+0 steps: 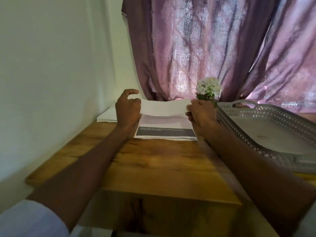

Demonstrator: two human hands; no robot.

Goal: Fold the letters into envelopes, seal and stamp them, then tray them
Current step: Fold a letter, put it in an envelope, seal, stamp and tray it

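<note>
curtain [196,48] mauve w/ pale floral print | tray [266,117] grey, perforated | table [162,165] wood-grain brown | flowers [208,85] white

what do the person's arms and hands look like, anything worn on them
Both forearms are bare. The left hand and right hand carry no gloves, and no rings or watch show in this view. A light, whitish sleeve is pushed up near the left elbow, and a sliver of the same pale cloth shows at the right edge of the frame.
</note>
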